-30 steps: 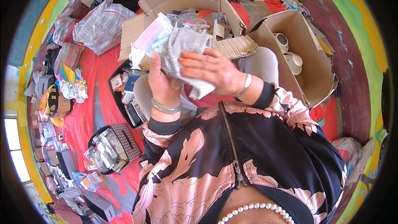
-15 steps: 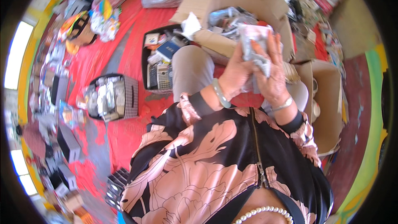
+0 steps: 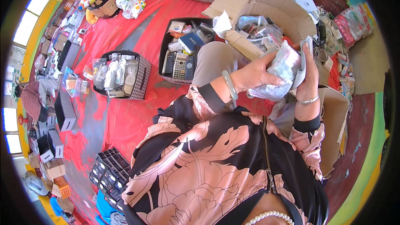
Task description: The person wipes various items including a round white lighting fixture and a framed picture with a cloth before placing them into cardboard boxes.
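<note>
Here both hands are closed around one thing: a crumpled clear plastic bag (image 3: 280, 73) of small packets, held up in front of the chest, above the knee and just short of the open cardboard box (image 3: 278, 11). The left hand (image 3: 252, 76) wraps its fingers over the near side of the bag, thumb pressed into the plastic, while the right hand (image 3: 307, 68) clasps the far side with its fingers upright along the edge; neither hand is open, and the bag is pinched between them. To handle such a slack, slippery bag well, I judge it best to keep one hand bearing it from below while the other works at the mouth, and to hold it over the box, so that anything that slips out falls among its like. The cardboard box, flaps spread, holds more clear bags and wrapped bits, too jumbled to tell apart. Left of the knee a dark tray (image 3: 183, 50) on the red cloth (image 3: 125, 112) holds calculators, a blue case and other small gadgets. Further left a checked basket (image 3: 139, 81) carries a row of upright clear packets. Near the lower edge a black crate (image 3: 109, 171) stands with slotted rows, its contents too small to make out.
</note>
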`<state>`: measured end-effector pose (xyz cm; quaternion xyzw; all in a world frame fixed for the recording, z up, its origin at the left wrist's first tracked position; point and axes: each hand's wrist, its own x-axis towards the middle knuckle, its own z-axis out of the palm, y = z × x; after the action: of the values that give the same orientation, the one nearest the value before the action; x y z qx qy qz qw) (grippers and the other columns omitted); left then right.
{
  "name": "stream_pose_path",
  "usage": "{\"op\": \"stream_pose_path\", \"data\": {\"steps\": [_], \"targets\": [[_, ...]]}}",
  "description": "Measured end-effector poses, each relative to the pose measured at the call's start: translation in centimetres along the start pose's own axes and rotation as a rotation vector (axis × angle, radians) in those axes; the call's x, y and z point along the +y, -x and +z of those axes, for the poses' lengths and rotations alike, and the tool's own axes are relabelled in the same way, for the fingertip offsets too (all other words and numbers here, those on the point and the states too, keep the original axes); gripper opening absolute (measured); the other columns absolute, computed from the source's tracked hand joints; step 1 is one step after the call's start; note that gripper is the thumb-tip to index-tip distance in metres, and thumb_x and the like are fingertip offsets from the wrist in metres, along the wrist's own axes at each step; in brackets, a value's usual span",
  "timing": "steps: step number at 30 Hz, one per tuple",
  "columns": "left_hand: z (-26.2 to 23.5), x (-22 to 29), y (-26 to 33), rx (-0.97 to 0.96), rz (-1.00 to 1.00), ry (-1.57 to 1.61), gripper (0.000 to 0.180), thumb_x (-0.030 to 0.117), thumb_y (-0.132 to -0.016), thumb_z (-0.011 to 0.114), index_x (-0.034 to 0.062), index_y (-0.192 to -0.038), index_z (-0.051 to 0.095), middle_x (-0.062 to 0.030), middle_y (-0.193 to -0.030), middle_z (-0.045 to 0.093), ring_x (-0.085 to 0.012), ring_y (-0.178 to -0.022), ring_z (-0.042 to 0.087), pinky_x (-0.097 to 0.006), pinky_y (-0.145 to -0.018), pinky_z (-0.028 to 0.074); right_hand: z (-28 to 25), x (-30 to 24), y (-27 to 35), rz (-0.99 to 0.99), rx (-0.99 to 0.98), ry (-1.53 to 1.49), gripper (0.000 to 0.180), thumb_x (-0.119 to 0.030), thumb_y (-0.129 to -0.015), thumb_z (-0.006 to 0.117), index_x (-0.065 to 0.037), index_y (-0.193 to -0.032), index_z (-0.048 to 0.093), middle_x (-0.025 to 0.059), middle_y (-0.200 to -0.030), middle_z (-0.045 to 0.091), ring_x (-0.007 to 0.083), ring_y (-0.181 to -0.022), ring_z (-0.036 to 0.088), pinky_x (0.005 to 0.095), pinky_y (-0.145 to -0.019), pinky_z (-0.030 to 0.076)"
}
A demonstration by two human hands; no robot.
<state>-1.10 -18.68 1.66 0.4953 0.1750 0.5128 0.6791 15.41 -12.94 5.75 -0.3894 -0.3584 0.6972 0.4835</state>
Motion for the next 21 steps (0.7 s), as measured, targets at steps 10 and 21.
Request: {"op": "stream_pose_path", "data": {"steps": [10,21], "targets": [[-0.1,1.5,0.0,0.425,0.319,0.248,0.051,0.018,-0.081,0.067,0.0034,-0.122,0.041,-0.0073,-0.109,0.056,-0.0167,-0.099,0.056,-0.031,-0.085,0.046,3.3,2.4,2.2,-0.047,-0.408,-0.038,0.068,-0.040,-0.081,0.064,-0.001,-0.129,0.038,0.0090,-0.116,0.054,0.0202,-0.102,0.056,0.0321,-0.089,0.046],[-0.3,-0.7,0.4,0.142,-0.183,0.380,0.057,0.027,-0.082,0.067,0.0050,-0.126,0.038,-0.0056,-0.115,0.052,-0.0153,-0.102,0.053,-0.033,-0.085,0.047,-0.4,2.4,3.6,0.088,-0.173,0.174,0.054,-0.035,-0.083,0.064,0.001,-0.119,0.049,0.0069,-0.102,0.060,0.0141,-0.089,0.059,0.0279,-0.080,0.048]]}}
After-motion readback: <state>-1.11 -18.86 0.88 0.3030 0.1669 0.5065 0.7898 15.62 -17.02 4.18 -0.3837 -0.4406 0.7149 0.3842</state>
